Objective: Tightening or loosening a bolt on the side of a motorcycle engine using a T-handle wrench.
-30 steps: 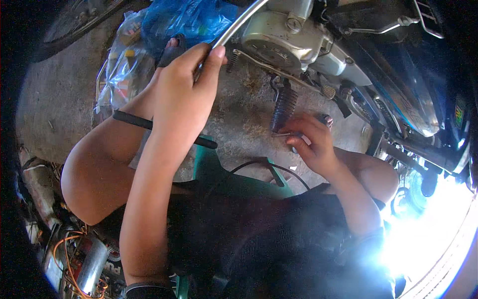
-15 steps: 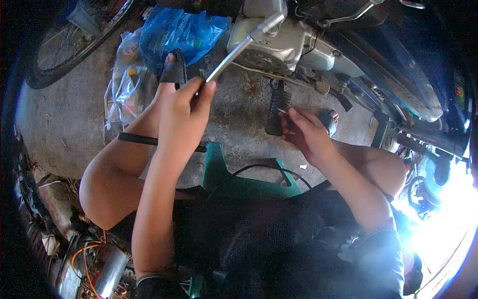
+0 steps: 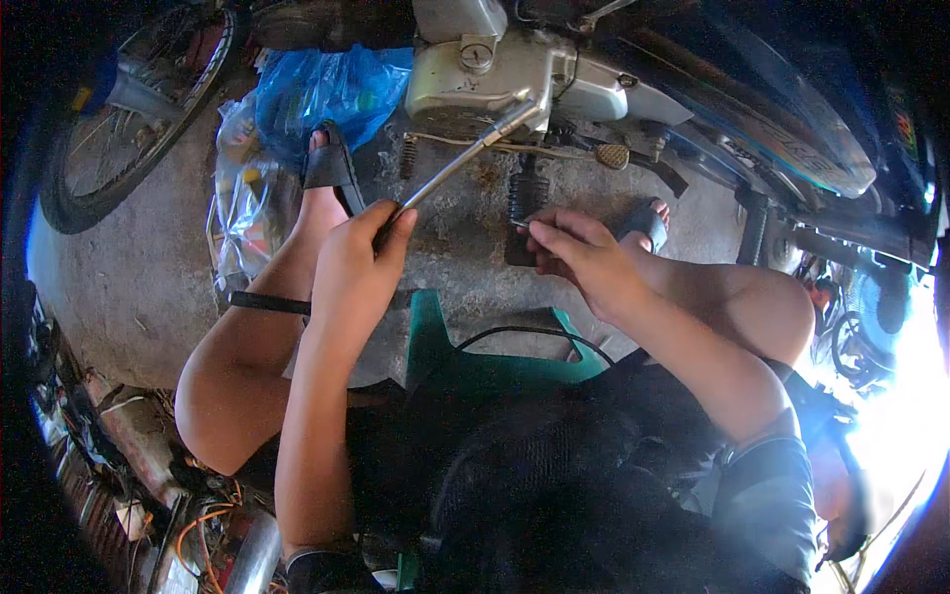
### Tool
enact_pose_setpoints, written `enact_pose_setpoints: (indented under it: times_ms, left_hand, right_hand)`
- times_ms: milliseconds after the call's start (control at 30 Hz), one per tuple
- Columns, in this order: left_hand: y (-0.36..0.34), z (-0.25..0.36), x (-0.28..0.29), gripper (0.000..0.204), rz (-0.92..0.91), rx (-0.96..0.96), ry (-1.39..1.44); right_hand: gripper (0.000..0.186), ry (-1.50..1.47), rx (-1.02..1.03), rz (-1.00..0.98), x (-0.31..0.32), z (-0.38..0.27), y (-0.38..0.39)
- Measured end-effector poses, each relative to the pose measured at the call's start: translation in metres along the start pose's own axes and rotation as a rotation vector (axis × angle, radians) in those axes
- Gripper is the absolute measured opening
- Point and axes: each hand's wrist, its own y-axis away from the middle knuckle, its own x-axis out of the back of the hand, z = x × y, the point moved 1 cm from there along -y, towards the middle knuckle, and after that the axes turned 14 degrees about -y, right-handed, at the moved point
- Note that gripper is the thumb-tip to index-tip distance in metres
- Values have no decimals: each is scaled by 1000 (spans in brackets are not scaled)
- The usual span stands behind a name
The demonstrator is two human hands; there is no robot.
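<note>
A long, straight silver metal rod with a thicker socket-like end [image 3: 447, 170] is in the left hand [image 3: 361, 252], whose fingers and thumb close around its lower part; its long axis runs diagonally forward and to the right, from that hand to the front of a pale silver metal engine cover [image 3: 460, 94]. Whether the tip touches the cover I cannot tell. The socket-like end lies ahead of the right hand [image 3: 584, 259] and slightly to its left, and in the picture it is nearer the right fingertips than the left ones. The right hand pinches a small, thin, pale metal piece [image 3: 521, 224] between thumb and fingers, just beside a black ribbed rubber footpeg [image 3: 526, 193]. One straight black bar [image 3: 265, 302] shows beside the left wrist; the hand hides whether it joins the rod. Counted outward, there are one rod, one small piece, one ribbed footpeg, one round tan pedal pad [image 3: 612, 156] right of it, two dark sandals on the feet (left [image 3: 342, 176], right [image 3: 648, 228]), two plastic bags, one blue and crumpled [image 3: 332, 94], one clear [image 3: 234, 230], one green plastic stool [image 3: 426, 342] between the knees, and one black-tyred spoked wheel [image 3: 91, 210] at far left.
</note>
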Motion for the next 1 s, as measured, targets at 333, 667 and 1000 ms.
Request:
enact_pose_setpoints:
  times_ms: [333, 667, 1000]
  left_hand:
    - [-1, -3, -10, 28, -57, 2, 50]
    - [-2, -12, -29, 26, -80, -19, 44]
    - [-10, -27, -28, 40, 118, 27, 103]
  right_hand:
    - [18, 468, 271, 3, 8, -12, -12]
    - [15, 1157, 758, 205, 5, -13, -5]
    - [35, 1768, 641, 232, 18, -51, 18]
